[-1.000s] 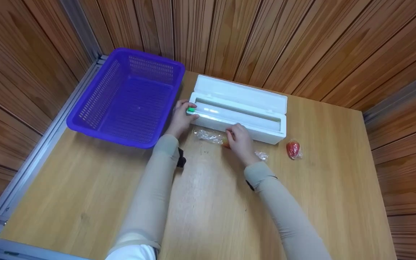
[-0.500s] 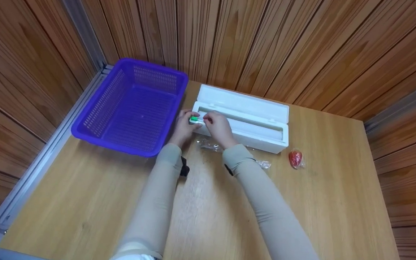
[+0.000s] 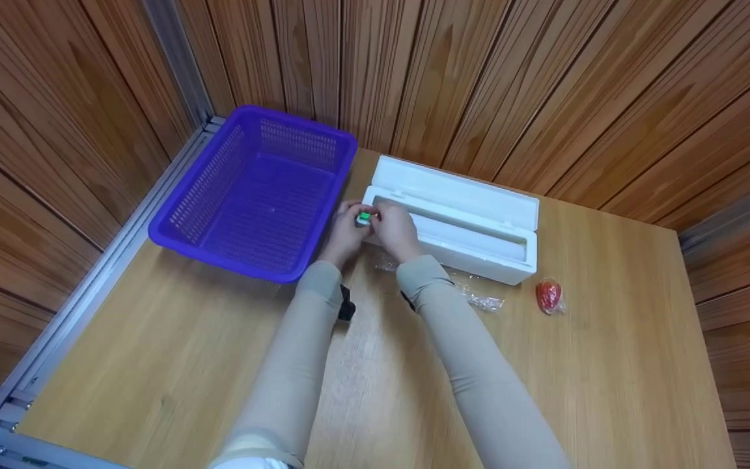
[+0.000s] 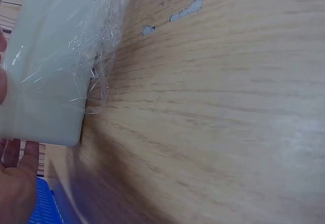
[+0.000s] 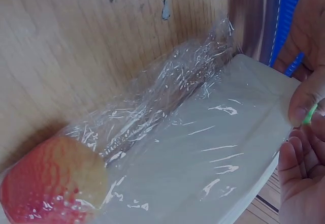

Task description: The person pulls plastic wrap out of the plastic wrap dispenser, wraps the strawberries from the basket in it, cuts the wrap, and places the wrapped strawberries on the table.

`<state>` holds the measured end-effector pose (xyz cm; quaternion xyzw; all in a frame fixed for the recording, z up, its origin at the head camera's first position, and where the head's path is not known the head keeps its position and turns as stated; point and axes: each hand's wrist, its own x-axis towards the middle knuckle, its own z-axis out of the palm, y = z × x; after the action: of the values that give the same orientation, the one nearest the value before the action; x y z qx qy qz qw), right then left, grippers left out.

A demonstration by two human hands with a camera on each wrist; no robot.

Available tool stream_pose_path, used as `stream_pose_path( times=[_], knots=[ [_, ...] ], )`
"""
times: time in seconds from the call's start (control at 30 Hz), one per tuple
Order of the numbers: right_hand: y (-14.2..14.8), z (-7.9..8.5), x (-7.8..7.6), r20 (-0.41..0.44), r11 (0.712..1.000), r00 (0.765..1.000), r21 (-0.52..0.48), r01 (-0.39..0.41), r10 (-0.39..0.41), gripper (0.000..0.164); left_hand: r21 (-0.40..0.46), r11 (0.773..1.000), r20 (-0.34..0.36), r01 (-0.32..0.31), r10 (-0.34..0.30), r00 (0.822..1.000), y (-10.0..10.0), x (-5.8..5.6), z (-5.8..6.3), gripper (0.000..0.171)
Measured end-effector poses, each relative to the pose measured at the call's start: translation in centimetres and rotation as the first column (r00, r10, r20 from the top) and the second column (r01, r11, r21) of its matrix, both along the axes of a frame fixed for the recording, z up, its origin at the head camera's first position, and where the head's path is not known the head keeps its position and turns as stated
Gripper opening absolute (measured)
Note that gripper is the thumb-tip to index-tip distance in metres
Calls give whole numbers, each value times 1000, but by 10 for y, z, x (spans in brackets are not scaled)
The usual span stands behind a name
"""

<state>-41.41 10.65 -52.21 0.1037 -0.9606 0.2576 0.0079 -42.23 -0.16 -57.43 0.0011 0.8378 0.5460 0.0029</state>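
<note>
A long white cling film dispenser [image 3: 479,260] stands with its lid up and the film roll [image 3: 472,233] showing inside. My left hand [image 3: 346,234] grips its left end, thumb at the front and fingers round the end. My right hand [image 3: 396,228] reaches to the same corner, fingertips pinching at the small green slide cutter [image 3: 364,216] close beside the left thumb. Clear cling film [image 5: 162,97] hangs down the dispenser's front onto the table. Under it lies a red and yellow apple-like fruit [image 5: 53,181], hidden behind the right arm in the head view.
A purple plastic basket [image 3: 290,270] stands to the left of the dispenser. Right of the dispenser lies a red fruit wrapped in film [image 3: 549,296]. Wood-patterned walls [image 3: 544,85] rise behind the table [image 3: 596,391] and at both sides.
My right hand has left the film and fruit at the dispenser's front and moved left and up to the green cutter. My left hand stays at the dispenser's end. The head view has shifted slightly.
</note>
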Motion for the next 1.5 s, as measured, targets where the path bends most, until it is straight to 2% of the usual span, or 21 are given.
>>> stream_pose_path(
  times=[0.1,0.23,0.43,0.6,0.73,0.87,1.1,1.33,1.5],
  knots=[
    [-2,-1,0,-61,998,998,63,6,-2,9,-5,1000,-13,4,-4,1000,1,0,0,29],
    [-6,-3,0,-75,995,997,103,18,-11,10,15,1000,6,5,-6,1000,1,1,0,27],
    [-10,-2,-3,-41,986,999,164,12,-6,13,51,999,34,0,-2,999,-3,1,2,28],
    [-10,-3,-5,-19,981,1000,194,-5,9,14,45,999,4,-9,9,1000,-5,3,4,24],
    [-8,-5,-4,-37,980,999,198,-13,21,14,22,1000,-19,0,0,1000,-5,2,4,23],
    [-6,-6,-3,-32,985,999,171,-8,13,15,7,1000,-3,9,-9,1000,-5,1,4,24],
    [-3,-6,-1,-66,987,998,159,0,10,13,35,999,-2,36,-36,999,-3,0,5,22],
    [0,-6,-1,-21,993,1000,117,13,-11,12,36,998,22,43,-44,999,-2,1,5,21],
    [1,-7,0,-57,993,998,116,7,0,11,62,997,33,43,-45,998,-1,1,5,22]
  ],
)
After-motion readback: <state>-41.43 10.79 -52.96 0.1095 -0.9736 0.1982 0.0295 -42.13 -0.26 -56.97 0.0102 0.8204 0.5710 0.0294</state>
